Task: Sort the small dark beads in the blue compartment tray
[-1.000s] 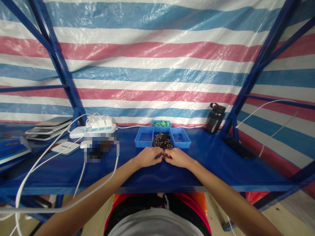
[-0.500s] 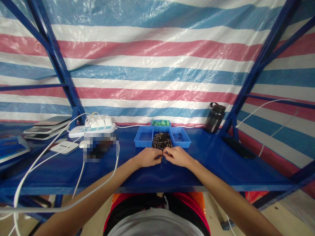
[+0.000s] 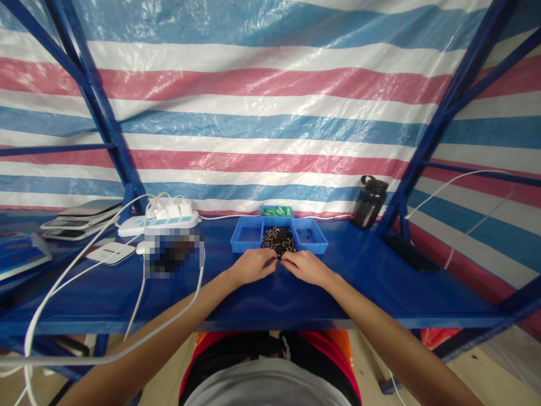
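My left hand and my right hand meet fingertip to fingertip over the table, just in front of the blue trays. Both are closed in a pinch; whatever lies between the fingers is too small to make out. Right behind them is a pile of small black and gold pieces in the middle blue tray. On its left stands a blue tray, and on its right a blue tray with a few small dark pieces. Green pieces fill a small blue tray at the back.
A dark bottle stands at the back right, with a flat black object near it. On the left are a white power strip, looping white cables, a white flat device and stacked devices. Blue posts frame the table.
Both hands have shifted slightly forward, toward the pile. My left hand's fingers have changed pose and look straighter. The trays and other things have stayed in place.
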A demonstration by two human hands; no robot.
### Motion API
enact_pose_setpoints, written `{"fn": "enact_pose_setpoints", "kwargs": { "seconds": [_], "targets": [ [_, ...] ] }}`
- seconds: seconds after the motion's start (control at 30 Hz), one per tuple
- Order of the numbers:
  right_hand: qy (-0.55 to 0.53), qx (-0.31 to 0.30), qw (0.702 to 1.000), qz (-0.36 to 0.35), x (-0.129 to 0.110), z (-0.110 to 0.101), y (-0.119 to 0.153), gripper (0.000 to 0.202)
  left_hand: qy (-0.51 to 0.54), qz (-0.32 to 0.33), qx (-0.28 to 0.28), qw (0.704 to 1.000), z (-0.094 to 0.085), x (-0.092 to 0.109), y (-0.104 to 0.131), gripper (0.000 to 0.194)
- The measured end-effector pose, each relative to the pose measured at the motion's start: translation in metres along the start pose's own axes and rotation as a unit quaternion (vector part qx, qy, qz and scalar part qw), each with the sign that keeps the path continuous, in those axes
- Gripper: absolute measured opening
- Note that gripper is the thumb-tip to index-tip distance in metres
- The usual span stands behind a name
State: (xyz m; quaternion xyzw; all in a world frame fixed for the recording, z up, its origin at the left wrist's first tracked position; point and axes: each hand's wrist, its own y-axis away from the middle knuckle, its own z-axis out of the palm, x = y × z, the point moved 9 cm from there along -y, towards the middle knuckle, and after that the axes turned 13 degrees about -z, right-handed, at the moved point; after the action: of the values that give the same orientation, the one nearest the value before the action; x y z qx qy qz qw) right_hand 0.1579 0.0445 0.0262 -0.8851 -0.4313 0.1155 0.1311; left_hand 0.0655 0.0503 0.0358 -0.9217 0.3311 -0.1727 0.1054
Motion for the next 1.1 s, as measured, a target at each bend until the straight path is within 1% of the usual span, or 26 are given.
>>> {"fn": "enact_pose_setpoints", "kwargs": {
  "seconds": [0.13, 0.33, 0.47, 0.57, 0.67, 0.8, 0.97, 1.1],
  "targets": [
    [-0.018, -0.010, 1.000, -0.002, -0.001, 0.004, -0.001, 0.018, 0.016, 0.026, 0.014, 0.999, -0.002, 0.005, 0.002, 0.021],
    [-0.027, -0.023, 0.999, -0.013, -0.006, 0.007, -0.002, 0.018, 0.014, 0.056, 0.003, 0.998, -0.001, 0.009, 0.005, 0.020],
    [-0.014, -0.007, 1.000, -0.005, -0.003, 0.002, -0.001, 0.018, 0.003, 0.039, -0.003, 0.999, 0.000, 0.004, 0.002, 0.014],
    [-0.007, 0.029, 1.000, -0.008, -0.001, -0.004, 0.000, 0.019, 0.001, 0.023, -0.011, 1.000, 0.003, 0.000, 0.001, 0.012],
    [-0.011, 0.058, 0.998, -0.038, -0.007, -0.008, 0.000, 0.020, -0.001, 0.039, -0.029, 0.999, 0.010, 0.003, 0.002, 0.012],
    [-0.007, 0.067, 0.996, -0.055, -0.014, -0.009, 0.001, 0.019, 0.006, 0.056, -0.050, 0.997, 0.017, 0.008, 0.003, 0.015],
    [-0.007, 0.092, 0.995, -0.041, -0.010, -0.014, 0.003, 0.016, 0.016, 0.045, -0.051, 0.998, 0.015, 0.007, 0.002, 0.017],
    [-0.015, 0.085, 0.996, -0.020, -0.001, -0.013, 0.003, 0.013, 0.022, 0.006, -0.025, 0.999, 0.007, -0.001, 0.000, 0.018]
  ]
}}
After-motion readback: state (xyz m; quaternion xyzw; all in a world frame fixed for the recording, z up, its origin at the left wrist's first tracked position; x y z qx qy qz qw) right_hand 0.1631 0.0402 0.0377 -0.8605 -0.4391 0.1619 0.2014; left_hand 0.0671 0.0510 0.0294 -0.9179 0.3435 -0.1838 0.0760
